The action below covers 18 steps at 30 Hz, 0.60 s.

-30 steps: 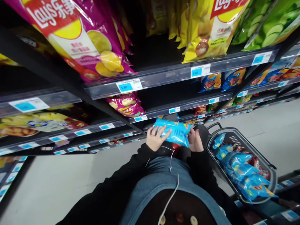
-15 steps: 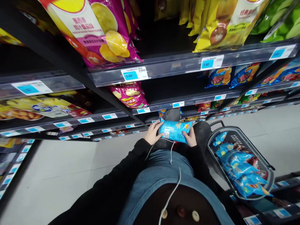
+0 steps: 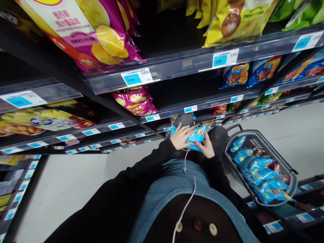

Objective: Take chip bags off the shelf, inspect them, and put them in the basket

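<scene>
A blue bag of chips (image 3: 198, 134) lies across my lap, in front of the shelves. My left hand (image 3: 180, 138) rests flat over the bag's left and middle part, fingers stretched and spread across its top. At the bag's right end, my right hand (image 3: 208, 147) grips the edge between thumb and fingers. Much of the bag's left side is hidden under my left hand.
On the floor to my right stands a grey shopping basket (image 3: 291, 172) holding several blue bags and some red packs. Shelves (image 3: 177, 71) ahead carry purple bags (image 3: 135, 101), yellow bags (image 3: 235, 23) and blue bags (image 3: 235, 75). A white cord (image 3: 186, 206) hangs down my front.
My left hand has moved from the bag's left end to lie over its top. My right hand stays at the right end. The view has shifted slightly.
</scene>
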### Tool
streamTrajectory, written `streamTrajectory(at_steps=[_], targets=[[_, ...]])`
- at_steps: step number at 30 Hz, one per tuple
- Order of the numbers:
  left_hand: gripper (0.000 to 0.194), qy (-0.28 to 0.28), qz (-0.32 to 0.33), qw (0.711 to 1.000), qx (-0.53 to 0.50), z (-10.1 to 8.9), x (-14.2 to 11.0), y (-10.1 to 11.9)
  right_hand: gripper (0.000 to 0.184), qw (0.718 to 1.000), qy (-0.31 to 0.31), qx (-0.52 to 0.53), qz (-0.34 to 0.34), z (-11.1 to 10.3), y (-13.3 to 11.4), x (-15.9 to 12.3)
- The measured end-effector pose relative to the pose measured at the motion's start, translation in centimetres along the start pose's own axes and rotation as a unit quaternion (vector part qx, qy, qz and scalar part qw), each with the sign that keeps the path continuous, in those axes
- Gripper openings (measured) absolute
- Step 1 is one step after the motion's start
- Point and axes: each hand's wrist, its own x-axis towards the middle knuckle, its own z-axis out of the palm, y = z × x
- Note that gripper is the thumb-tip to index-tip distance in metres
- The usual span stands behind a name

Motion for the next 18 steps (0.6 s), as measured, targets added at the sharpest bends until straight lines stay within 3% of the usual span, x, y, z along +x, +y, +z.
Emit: streamTrajectory(at_steps=[3, 5, 10, 14, 18], targets=[[0.062, 0.031, 0.013, 0.999, -0.007, 0.0, 0.8, 0.8, 0.073, 0.999, 0.033, 0.026, -0.002, -0.3, -1.2, -0.5], [0.051, 0.064, 0.032, 0.997, -0.015, 0.0, 0.9, 1.1, 0.067, 0.998, 0.048, 0.03, -0.006, -0.6, -1.7, -0.7], [0.032, 0.132, 0.068, 0.989, -0.024, 0.4, 0.1, 1.3, 0.057, 0.995, 0.063, -0.065, -0.033, -0.9, -2.2, -0.9], [0.028, 0.12, 0.041, 0.991, -0.03, -0.1, -0.3, 0.3, 0.05, 0.989, 0.057, -0.13, -0.05, -0.2, -2.7, -1.2], [0.026, 0.1, 0.02, 0.995, -0.023, -1.1, -0.4, 0.0, 0.04, 0.981, 0.11, -0.151, -0.056, 1.1, -3.1, -1.3]])
